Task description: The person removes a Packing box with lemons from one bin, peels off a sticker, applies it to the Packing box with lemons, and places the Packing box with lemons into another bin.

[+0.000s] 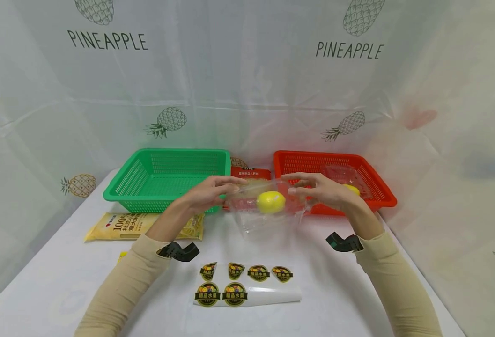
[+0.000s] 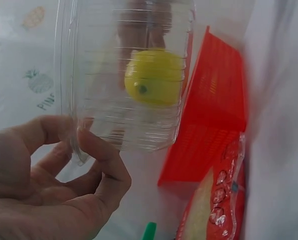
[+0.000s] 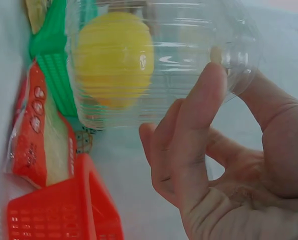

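Note:
A clear plastic fruit box (image 1: 259,223) is held up above the table between both hands, with a yellow lemon (image 1: 270,201) inside it. My left hand (image 1: 211,193) pinches the box's rim at its left end; the left wrist view shows thumb and fingers (image 2: 100,150) on that edge. At the opposite end, my right hand (image 1: 324,189) grips the box, its fingertips (image 3: 212,82) against the ribbed clear wall. The lemon (image 3: 115,60) shows through the plastic in both wrist views.
Behind stand a green basket (image 1: 167,204) on the left and a red basket (image 1: 336,159) holding clear packaging and something yellow. A red packet (image 1: 253,173) sits between them. A yellow pasta bag (image 1: 125,226) lies at left; a sheet of fruit stickers (image 1: 268,296) lies in front.

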`<action>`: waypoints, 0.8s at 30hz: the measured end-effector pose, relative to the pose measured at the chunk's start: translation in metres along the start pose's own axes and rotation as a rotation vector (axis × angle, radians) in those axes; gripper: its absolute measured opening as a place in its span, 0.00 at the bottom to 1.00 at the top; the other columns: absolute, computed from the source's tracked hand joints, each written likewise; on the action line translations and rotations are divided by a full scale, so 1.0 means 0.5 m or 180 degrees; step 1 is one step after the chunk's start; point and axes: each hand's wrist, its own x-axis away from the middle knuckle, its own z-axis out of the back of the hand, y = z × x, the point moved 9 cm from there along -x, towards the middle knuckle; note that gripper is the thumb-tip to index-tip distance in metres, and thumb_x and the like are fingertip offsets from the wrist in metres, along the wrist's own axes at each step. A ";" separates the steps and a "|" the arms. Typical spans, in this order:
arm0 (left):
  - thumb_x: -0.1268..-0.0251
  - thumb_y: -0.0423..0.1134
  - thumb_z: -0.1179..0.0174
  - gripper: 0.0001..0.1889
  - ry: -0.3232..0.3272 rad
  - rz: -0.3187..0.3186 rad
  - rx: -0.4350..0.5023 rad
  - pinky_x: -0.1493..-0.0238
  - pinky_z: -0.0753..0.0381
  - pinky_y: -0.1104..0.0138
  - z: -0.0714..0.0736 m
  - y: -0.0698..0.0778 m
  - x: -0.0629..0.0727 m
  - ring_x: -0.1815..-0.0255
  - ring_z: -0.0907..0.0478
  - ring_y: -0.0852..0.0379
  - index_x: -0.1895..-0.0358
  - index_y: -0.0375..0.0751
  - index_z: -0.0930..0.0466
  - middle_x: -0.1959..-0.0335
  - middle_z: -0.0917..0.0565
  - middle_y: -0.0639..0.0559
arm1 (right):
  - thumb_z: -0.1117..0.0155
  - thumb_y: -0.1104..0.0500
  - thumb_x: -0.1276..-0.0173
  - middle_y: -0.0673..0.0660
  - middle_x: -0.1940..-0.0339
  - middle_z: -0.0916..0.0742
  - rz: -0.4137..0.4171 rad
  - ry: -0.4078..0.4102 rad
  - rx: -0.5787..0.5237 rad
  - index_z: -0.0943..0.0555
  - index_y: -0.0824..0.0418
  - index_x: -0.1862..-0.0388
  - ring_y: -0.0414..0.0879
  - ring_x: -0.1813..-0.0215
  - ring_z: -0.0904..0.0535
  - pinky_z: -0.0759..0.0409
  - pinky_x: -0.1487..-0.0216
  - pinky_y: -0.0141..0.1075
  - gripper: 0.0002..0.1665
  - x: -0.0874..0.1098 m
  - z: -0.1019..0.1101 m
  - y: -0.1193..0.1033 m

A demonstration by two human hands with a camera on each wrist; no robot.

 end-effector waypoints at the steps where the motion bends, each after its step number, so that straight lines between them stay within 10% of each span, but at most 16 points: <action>1: 0.26 0.41 0.45 0.19 -0.0015 0.0001 0.0012 0.63 0.25 0.64 -0.002 0.000 0.004 0.36 0.32 0.52 0.36 0.47 0.24 0.30 0.29 0.55 | 0.37 0.48 0.30 0.63 0.35 0.24 0.0007 -0.0011 -0.0016 0.29 0.44 0.30 0.51 0.63 0.21 0.15 0.64 0.43 0.30 0.003 -0.003 -0.001; 9: 0.28 0.44 0.43 0.24 -0.0029 0.0086 -0.0130 0.48 0.27 0.60 -0.008 -0.014 0.031 0.31 0.34 0.49 0.32 0.45 0.29 0.28 0.32 0.53 | 0.36 0.45 0.32 0.61 0.38 0.22 -0.0064 0.0062 0.0036 0.28 0.40 0.31 0.55 0.51 0.24 0.17 0.59 0.43 0.30 0.022 -0.024 0.005; 24: 0.30 0.44 0.40 0.26 0.0137 0.0107 -0.0096 0.33 0.27 0.54 0.017 -0.057 0.052 0.33 0.30 0.49 0.32 0.43 0.30 0.28 0.31 0.47 | 0.34 0.50 0.32 0.63 0.49 0.21 -0.0053 0.0139 -0.0269 0.31 0.45 0.29 0.53 0.63 0.21 0.14 0.66 0.44 0.34 0.035 -0.070 0.036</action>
